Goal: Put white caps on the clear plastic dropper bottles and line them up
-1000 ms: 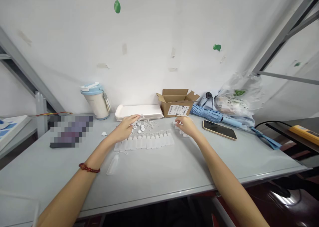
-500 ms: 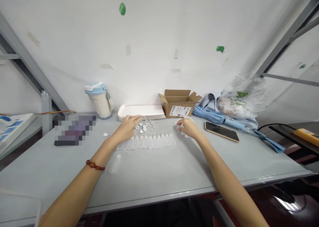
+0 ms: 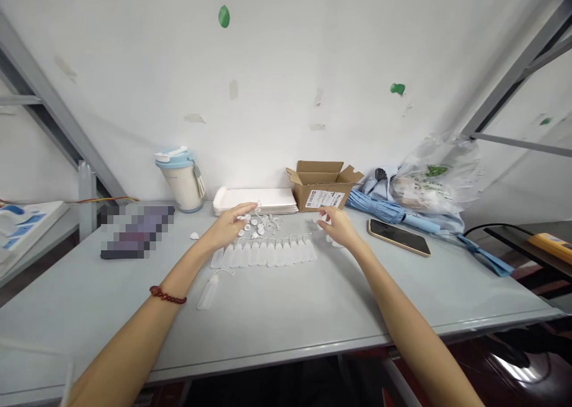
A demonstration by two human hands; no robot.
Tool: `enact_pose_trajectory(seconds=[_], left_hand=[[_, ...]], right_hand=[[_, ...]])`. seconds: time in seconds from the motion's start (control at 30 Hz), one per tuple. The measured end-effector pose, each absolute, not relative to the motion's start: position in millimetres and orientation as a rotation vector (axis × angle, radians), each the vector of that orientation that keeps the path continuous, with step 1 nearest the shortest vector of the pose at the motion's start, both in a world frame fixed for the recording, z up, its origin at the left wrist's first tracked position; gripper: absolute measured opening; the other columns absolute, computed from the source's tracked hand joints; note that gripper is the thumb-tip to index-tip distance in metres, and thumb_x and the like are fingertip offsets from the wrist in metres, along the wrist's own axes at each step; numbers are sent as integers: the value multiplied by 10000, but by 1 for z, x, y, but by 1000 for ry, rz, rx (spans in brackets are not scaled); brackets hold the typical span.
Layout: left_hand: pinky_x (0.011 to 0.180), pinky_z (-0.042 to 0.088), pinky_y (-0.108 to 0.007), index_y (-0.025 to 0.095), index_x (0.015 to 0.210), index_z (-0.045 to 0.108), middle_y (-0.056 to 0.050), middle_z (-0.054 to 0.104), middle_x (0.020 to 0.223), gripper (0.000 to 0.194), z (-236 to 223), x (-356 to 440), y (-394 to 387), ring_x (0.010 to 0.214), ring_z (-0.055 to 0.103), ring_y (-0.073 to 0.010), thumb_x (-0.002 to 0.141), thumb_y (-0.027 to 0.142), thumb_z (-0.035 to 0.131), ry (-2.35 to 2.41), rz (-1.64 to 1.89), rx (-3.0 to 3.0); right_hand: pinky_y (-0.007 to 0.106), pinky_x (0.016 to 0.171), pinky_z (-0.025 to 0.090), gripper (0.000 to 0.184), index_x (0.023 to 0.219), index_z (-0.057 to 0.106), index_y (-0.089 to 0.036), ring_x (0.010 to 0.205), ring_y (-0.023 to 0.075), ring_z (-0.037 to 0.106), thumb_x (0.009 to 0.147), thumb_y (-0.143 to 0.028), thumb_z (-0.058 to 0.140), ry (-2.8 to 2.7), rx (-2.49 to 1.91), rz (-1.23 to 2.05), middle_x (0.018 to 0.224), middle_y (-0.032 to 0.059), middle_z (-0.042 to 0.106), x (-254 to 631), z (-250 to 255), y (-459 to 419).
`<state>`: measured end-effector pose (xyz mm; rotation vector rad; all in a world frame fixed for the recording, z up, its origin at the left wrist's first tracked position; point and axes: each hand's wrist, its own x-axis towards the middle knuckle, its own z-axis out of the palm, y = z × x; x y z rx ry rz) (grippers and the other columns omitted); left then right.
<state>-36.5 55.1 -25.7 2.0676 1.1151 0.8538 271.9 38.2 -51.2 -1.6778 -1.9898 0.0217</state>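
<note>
At frame centre, the left hand (image 3: 227, 228) hovers with loosely spread fingers, holding nothing, over the white caps (image 3: 258, 223); the right hand (image 3: 338, 227) pinches a small white piece beside the row of bottles (image 3: 263, 253), which lies flat on the surface (image 3: 286, 311) within easy reach.

Worktop (image 3: 313, 300): pale grey, plain. Row of small bottles (image 3: 263, 253): translucent white; loose caps (image 3: 259, 223) white. Cardboard box (image 3: 322, 185): brown, with white label printed black. Flask (image 3: 184, 179): cream body, light blue lid. Umbrella (image 3: 402, 213): light blue. Phone (image 3: 399, 237): black screen, tan edge. Bracelet (image 3: 167, 295): dark red beads. Wall (image 3: 286, 67): white, with green marks
</note>
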Motion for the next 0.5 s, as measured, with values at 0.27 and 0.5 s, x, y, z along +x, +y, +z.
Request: enact_pose_trajectory(seconds=[0.27, 0.5], left_hand=[[900, 448, -392, 155, 1019, 688, -89, 686, 1092, 399, -31, -27, 52, 1062, 583, -279, 695, 382, 635, 1245, 1069, 1662], [847, 471, -359, 135, 930, 709, -99, 717, 981, 362, -36, -28, 56, 923, 634, -252, 649, 361, 673, 1320, 1154, 1629]], right_hand=[[297, 713, 466, 241, 1018, 608, -173, 766, 175, 574, 798, -170, 511, -1882, -1393, 15, 890, 67, 583, 259, -52, 33], [314, 737, 472, 247, 1042, 588, -192, 861, 200, 561, 815, -160, 498, -1938, -1324, 34, 892, 70, 579, 248, -49, 26]])
